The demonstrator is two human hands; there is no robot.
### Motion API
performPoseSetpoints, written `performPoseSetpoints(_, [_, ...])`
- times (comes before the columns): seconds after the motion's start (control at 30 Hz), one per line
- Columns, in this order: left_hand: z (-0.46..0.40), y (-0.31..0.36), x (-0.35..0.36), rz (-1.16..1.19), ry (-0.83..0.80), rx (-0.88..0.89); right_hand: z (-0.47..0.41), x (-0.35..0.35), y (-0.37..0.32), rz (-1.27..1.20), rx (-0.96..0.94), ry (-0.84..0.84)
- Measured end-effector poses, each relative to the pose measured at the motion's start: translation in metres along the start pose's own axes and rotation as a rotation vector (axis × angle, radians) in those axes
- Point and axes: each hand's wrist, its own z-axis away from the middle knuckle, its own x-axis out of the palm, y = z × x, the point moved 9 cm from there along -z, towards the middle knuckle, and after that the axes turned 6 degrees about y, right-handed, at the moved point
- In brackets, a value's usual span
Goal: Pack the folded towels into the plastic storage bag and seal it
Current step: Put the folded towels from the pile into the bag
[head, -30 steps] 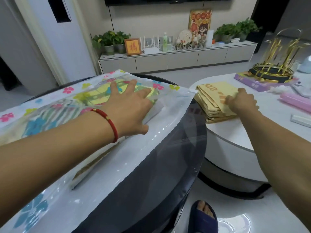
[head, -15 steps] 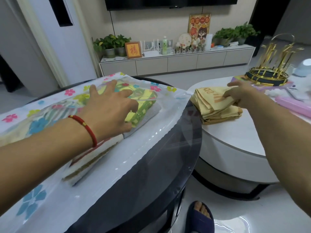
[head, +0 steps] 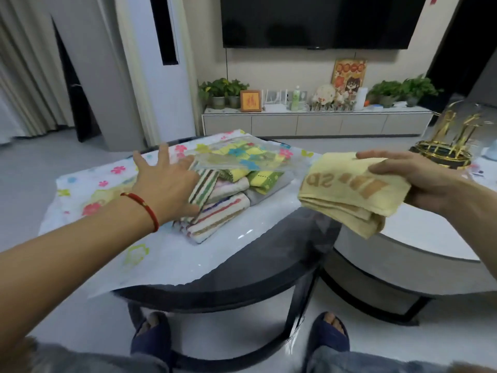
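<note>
A clear plastic storage bag (head: 88,189) printed with coloured flowers lies flat on a dark round glass table (head: 271,254). Its mouth faces me and gapes, showing several folded towels (head: 223,200) stacked inside, striped and green-yellow ones. My left hand (head: 166,184), with a red cord on the wrist, has fingers spread and lifts the bag's upper layer at the opening. My right hand (head: 411,181) grips a folded yellow towel (head: 347,189) with brown lettering, held in the air to the right of the bag's mouth.
A white oval table (head: 419,238) stands to the right, just beyond the glass one. A gold rack (head: 446,146) sits at its far end. My feet in dark slippers (head: 328,337) are under the glass table's near edge. A low cabinet (head: 314,122) and television line the far wall.
My right hand has lifted the yellow towel off the white table and carried it left toward the bag. My left hand went from pressing on the bag to raising its upper layer.
</note>
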Motion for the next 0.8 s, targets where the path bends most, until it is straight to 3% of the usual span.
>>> performPoseSetpoints(0.23, [0.014,-0.059,-0.027,0.082,-0.003,0.02,0.022,0.172,-0.01,-0.021,0.045,-0.375])
performPoseSetpoints(0.37, [0.013,-0.077,-0.039,0.187,-0.104,0.049,0.0,0.28,-0.012,-0.039,0.02,-0.422])
performPoseSetpoints(0.57, [0.01,-0.089,-0.051,0.258,-0.161,0.036,-0.025,0.412,0.012,-0.412,0.071,-0.39])
performPoseSetpoints(0.63, [0.01,-0.091,-0.05,0.266,-0.158,0.039,-0.021,0.425,0.054,-0.157,0.091,-0.4])
performPoseSetpoints(0.73, [0.011,-0.086,-0.039,0.268,-0.162,0.065,-0.023,0.415,0.079,0.349,-0.157,-0.4])
performPoseSetpoints(0.8, [0.009,-0.079,-0.032,0.291,-0.144,0.072,-0.022,0.397,0.073,0.406,-0.241,-0.377])
